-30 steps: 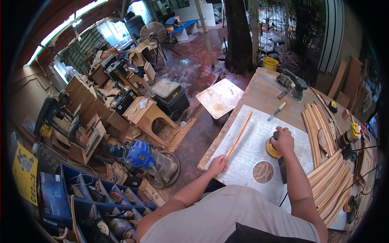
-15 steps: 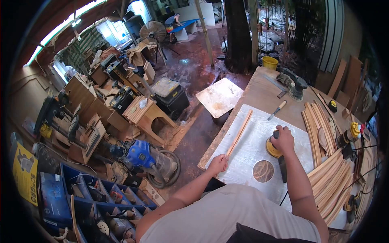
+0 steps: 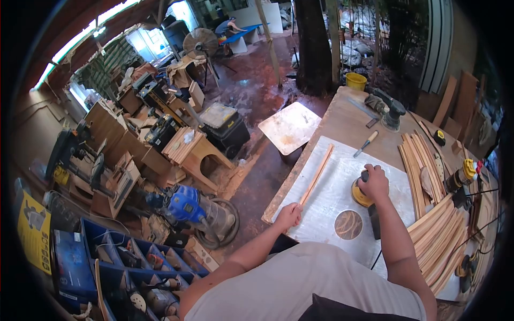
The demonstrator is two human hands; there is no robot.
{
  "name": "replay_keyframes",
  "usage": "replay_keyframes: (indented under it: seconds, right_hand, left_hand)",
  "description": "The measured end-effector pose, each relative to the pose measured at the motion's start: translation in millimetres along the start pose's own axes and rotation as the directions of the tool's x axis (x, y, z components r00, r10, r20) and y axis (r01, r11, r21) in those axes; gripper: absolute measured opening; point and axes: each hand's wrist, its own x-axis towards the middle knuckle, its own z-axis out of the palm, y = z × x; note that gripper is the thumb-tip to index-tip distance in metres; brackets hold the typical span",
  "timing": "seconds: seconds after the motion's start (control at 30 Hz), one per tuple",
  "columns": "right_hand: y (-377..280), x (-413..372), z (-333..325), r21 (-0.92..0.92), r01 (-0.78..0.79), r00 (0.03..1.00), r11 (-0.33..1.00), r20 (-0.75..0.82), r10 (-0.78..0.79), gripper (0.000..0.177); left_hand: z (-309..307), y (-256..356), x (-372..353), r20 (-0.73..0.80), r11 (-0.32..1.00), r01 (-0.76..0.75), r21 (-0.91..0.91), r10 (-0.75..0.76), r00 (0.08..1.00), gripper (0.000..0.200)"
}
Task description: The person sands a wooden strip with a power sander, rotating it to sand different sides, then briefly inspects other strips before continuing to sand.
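Observation:
My left hand (image 3: 289, 216) is closed around the near end of a thin wooden strip (image 3: 318, 174), which lies along the left part of a silvery metal sheet (image 3: 342, 160) on the workbench. My right hand (image 3: 373, 183) grips the top of a yellow and black orbital sander (image 3: 360, 193), which rests on the sheet to the right of the strip. Between my hands and nearer to me, the sheet has a round cut-out (image 3: 348, 224). Beyond the sander lies a chisel-like tool with a wooden handle (image 3: 366, 143).
Bundled wooden strips (image 3: 440, 241) cover the bench's right side. Farther back are another sander (image 3: 393, 116), a metal square (image 3: 365, 113) and a tape measure (image 3: 439, 138). A blue shop vacuum (image 3: 184, 203) stands on the floor at left. In the distance a person (image 3: 227, 28) bends over a blue board.
My hands, the sander and the wooden strip stay in almost the same place. The distant person leans lower over the blue board. The view has shifted very slightly.

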Motion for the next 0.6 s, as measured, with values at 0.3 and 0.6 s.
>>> replay_keyframes:
  seconds: [0.3, 0.6]
  right_hand:
    - [2.0, -1.2, -0.4, 0.012, 0.001, 1.0, 1.0, -0.011, -0.001, 0.053]
    - [0.6, -0.2, -0.4, 0.0, -0.009, 1.0, 1.0, -0.006, 0.009, 0.054]
  left_hand:
    - [1.2, -0.5, -0.4, 0.0, 1.0, -0.014, 0.026, 0.014, 1.0, 0.033]
    - [0.3, 0.6, -0.6, 0.004, 1.0, 0.013, 0.016, -0.013, 1.0, 0.031]
